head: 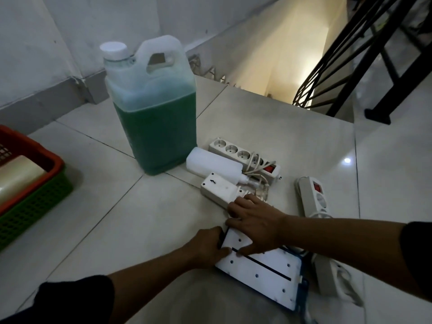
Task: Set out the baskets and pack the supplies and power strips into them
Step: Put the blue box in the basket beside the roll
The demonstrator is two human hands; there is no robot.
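Where both forearms reach in from the lower edge, dark sleeves pushed back above the wrists, they converge on a flat white panel [259,270] lying on the tiled floor [145,218]; it has a long black slot, small holes and a blue edge along its near right side. Left hand [208,247]: knuckles up, fingers curled round the panel's far left edge, thumb on the top face, gripping it. Right hand [256,224]: palm down, fingers spread moderately, thumb pressed on the panel beside the slot, fingertips lying over the near end of a white box-shaped power unit [218,190]; whether they grasp it cannot be told. Right of the panel: one white power strip [332,277], partly under the right forearm. Beyond the forearm: a second power strip with a red switch [313,195], cable looped at its near end. Past the hands: a small white bottle [214,165] on its side, touching the box-shaped unit, with loose white cable [259,181] tangled beside it. Behind the bottle: a long five-socket power strip [243,155], red switch at its right end. Further left: a large translucent jerrycan [152,108] standing upright, roughly two-thirds full of green liquid, white cap on. Far left edge: a red basket [46,157] nested in a green basket [35,206], holding a clear roll [18,178]. Farthest: grey wall, stairwell opening and black railing [350,54].
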